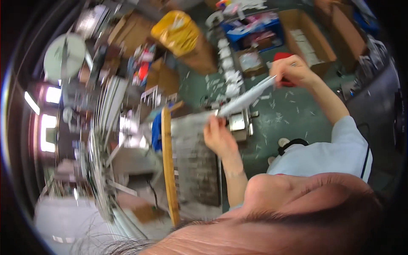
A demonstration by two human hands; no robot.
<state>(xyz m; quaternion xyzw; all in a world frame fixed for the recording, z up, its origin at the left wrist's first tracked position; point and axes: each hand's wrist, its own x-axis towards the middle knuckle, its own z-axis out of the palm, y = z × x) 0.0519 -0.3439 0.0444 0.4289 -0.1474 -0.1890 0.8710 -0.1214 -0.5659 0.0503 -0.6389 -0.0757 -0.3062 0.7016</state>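
A narrow white piece point(248, 99), perhaps thin fabric or film, stretches slantwise between my two hands. Its lower left end is pinched by my left hand point(220, 138), with the fingers closed. My right hand point(293, 70) is higher and further right, its fingers closed on the other end. Something red point(283, 55) shows around my right hand; whether it is held or lies behind cannot be told. Beneath the white piece, near my left hand, is a small metal device point(238, 122) at the end of a worktable point(191, 157).
A wooden bar point(168, 170) runs along the table's left side, beside blue cloth point(157, 131). Beyond are a row of white pieces point(231, 78), a blue crate point(238, 39), an open carton point(293, 19) and a yellow-lined box point(176, 34). White scraps litter the green floor point(280, 114).
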